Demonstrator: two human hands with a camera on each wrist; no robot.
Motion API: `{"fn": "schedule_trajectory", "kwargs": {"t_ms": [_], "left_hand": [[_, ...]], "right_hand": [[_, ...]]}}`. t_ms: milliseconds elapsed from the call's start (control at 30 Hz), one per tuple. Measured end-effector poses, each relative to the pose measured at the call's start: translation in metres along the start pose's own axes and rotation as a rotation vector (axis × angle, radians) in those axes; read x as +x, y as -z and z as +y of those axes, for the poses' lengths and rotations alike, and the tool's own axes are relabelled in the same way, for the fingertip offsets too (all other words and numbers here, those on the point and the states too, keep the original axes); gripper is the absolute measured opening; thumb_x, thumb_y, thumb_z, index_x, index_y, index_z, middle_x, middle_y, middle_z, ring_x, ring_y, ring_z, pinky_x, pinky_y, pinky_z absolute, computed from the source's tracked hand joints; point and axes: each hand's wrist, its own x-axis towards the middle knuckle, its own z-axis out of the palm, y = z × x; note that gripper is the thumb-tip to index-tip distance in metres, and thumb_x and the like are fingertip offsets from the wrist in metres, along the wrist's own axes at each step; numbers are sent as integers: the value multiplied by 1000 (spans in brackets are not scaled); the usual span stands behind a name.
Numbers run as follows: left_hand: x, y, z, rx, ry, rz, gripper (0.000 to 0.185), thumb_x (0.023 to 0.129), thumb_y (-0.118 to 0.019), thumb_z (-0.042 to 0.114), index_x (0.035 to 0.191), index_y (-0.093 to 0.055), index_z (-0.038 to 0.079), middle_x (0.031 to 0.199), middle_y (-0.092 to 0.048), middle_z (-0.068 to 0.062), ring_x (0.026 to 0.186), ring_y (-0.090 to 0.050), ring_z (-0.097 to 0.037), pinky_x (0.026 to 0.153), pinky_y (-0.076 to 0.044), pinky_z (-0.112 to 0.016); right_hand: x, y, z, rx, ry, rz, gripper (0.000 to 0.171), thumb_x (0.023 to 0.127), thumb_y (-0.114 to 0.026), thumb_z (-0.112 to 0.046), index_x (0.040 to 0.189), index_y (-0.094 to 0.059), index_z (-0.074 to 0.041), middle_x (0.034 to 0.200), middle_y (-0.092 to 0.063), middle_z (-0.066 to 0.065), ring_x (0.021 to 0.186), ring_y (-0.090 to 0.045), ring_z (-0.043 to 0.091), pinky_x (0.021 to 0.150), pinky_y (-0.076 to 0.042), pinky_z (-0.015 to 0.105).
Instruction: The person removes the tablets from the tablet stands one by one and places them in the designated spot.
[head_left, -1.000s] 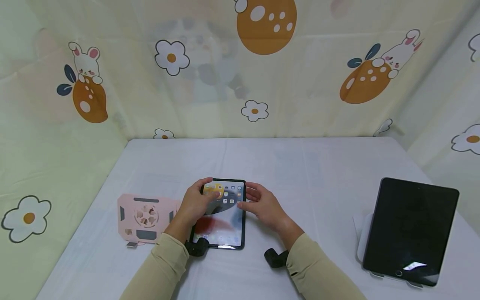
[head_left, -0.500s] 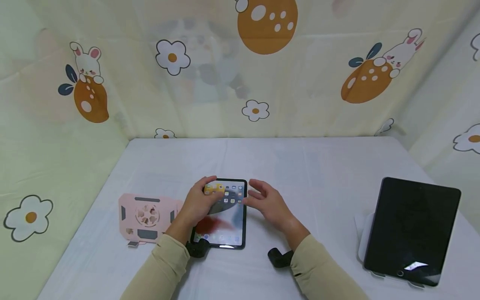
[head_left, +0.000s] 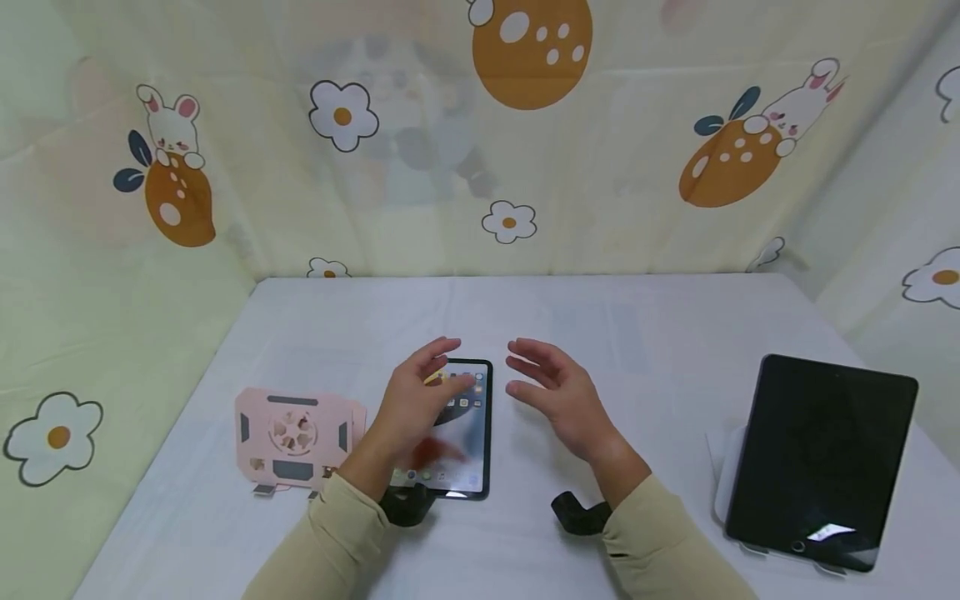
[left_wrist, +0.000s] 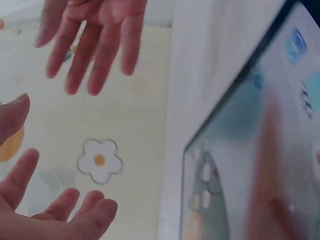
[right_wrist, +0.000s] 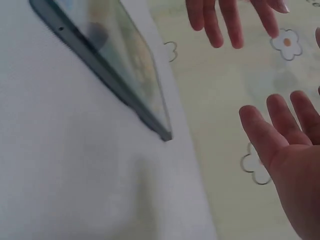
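A tablet (head_left: 461,454) with a lit home screen and dark rim lies screen up on the white table. Over its upper left part hovers my left hand (head_left: 415,400), fingers spread and apart from the tablet. To the right of the tablet, my right hand (head_left: 573,404) is raised with its fingers loosely bent, holding nothing. In the left wrist view the lit tablet (left_wrist: 240,165) stands to the right of both hands. The right wrist view shows the tablet's edge (right_wrist: 100,67) with a gap between it and the right hand (right_wrist: 295,165).
A pink stand (head_left: 292,437) with a round cut-out lies left of the tablet, partly behind the left wrist. At the right, a larger tablet (head_left: 821,467) with a dark screen leans on a white holder (head_left: 726,479). A patterned curtain (head_left: 420,183) hangs behind the table (head_left: 637,333).
Both hands have lifted off the tablet. The right hand moved right and the left rose and shifted slightly right over the screen. The tablet stays in place.
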Motion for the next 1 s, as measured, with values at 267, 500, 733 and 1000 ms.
{"fn": "schedule_trajectory", "kwargs": {"t_ms": [267,500,733,1000], "left_hand": [[-12,-13,12,-91,-8,-105,58,87,-80,28,139,-57,37,148,-50,-2,135,-45,-38,99,-46,-56],[-12,-29,23,-127,-124,-200,58,89,-78,21,142,-56,25,149,-48,4,136,-47,-27,107,-41,-44],[-13,-51,30,-101,-245,-270,57,89,-78,16,142,-57,17,147,-50,5,136,-45,-18,111,-36,-39],[-4,-70,36,-79,-275,-337,53,90,-77,20,140,-58,19,142,-53,10,132,-47,-12,111,-36,-32]], "right_hand": [[-18,23,-22,10,137,-59,54,92,-68,3,142,-48,-2,144,-51,8,130,-54,23,94,-50,32],[-36,48,-40,8,268,-51,54,90,-63,15,141,-47,6,141,-56,5,125,-58,17,93,-50,32],[-61,92,-42,153,366,-39,54,91,-58,19,142,-44,9,140,-57,14,124,-59,22,91,-51,32],[-88,136,-43,301,469,-14,52,89,-44,30,140,-37,21,138,-57,22,123,-59,30,93,-49,36]]}}
